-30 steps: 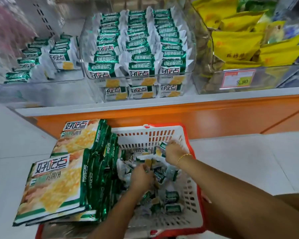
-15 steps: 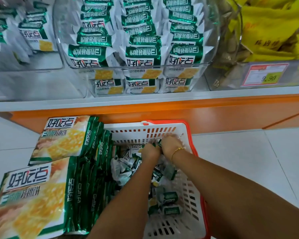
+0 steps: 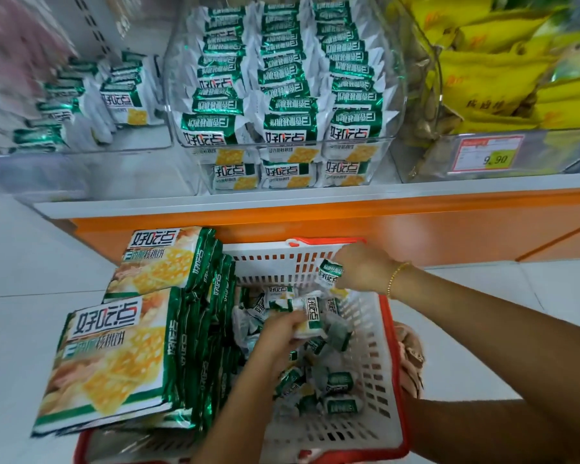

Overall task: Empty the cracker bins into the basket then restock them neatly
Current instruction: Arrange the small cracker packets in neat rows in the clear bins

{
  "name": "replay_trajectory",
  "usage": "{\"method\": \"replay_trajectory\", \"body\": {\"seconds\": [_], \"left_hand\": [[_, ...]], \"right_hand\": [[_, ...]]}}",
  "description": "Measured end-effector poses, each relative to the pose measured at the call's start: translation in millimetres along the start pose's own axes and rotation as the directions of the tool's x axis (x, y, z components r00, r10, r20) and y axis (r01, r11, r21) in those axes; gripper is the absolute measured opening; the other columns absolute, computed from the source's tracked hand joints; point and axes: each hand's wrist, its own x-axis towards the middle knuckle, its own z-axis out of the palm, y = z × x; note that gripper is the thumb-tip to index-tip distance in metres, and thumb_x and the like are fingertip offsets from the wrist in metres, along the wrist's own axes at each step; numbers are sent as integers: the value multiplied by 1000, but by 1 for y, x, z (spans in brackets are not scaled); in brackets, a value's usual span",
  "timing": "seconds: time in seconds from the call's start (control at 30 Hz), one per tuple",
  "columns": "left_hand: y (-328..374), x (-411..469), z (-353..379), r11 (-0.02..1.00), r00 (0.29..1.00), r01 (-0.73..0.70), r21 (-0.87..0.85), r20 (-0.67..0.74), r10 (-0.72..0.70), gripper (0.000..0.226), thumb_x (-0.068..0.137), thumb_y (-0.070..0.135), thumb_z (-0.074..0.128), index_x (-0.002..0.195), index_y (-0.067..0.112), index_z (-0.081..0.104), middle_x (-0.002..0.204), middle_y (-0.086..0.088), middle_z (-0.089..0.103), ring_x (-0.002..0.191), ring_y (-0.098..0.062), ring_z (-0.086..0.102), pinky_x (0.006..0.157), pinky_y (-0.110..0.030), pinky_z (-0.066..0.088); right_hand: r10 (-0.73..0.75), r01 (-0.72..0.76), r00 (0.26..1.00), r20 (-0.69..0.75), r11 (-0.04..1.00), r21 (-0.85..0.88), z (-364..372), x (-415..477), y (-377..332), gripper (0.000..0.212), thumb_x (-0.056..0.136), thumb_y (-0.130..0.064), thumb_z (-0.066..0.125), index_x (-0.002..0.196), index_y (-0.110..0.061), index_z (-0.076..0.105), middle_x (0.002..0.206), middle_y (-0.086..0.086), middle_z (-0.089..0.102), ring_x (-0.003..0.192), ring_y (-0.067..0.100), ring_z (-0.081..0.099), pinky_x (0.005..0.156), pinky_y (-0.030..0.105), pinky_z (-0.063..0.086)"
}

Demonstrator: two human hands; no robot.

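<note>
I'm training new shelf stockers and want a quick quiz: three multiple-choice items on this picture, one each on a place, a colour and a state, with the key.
1. Where are the big bags?
A. On the basket's left side
B. In the yellow bin
C. On the floor
2. The basket's rim is:
A. blue
B. red
C. black
3. The right hand:
A. is open and empty
B. pinches a packet
C. rests on the shelf

Key: 1A, they are stacked along its left side. 2B, a red edge shows round the white walls. 3B, its fingers close on a small green-and-white packet.
</note>
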Motion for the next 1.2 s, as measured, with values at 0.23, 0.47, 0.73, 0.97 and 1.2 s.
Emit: {"method": "replay_trajectory", "body": {"seconds": [0.23,0.47,0.73,0.97,1.2], "left_hand": [[11,-57,5,984,986,-115,-137,108,131,24,88,11,65,108,-2,62,111,-9,65,100,-18,63,74,-28,56],[41,-125,9,891,917,-161,-424,269,294,16,90,-8,43,81,-2,55,91,-17,59,73,-24,59,74,-32,58],[63,-179,-21,855,864,-205,-475,323,387,36,66,6,56,101,6,48,96,-14,53,65,-19,51,64,-31,53],[104,-228,-65,857,847,-392,-335,231,478,34,69,24,66,100,9,68,106,-11,71,95,-23,65,94,-39,50],[167,-244,-109,807,797,-561,-182,145,587,21,73,22,62,86,6,67,85,-6,73,79,-17,68,81,-31,56]], "right_hand": [[-176,119,984,28,764,634,-55,-89,15,15,90,-24,65,98,-14,71,65,-8,63,52,2,52,54,17,42],[-247,153,967,-65,355,922,-62,-134,7,15,93,-9,57,105,-5,66,86,6,67,63,8,57,58,16,47],[-245,235,958,-148,376,896,-71,-158,-36,23,90,-13,64,111,-6,64,77,3,63,60,10,54,56,19,45],[-233,434,900,-368,529,729,-100,-156,-76,13,84,-34,71,95,-28,75,67,-9,66,64,3,54,62,19,43],[-303,562,818,-489,602,567,-147,-128,-129,41,82,-57,61,103,-24,71,99,18,68,84,30,64,77,35,47]]}}
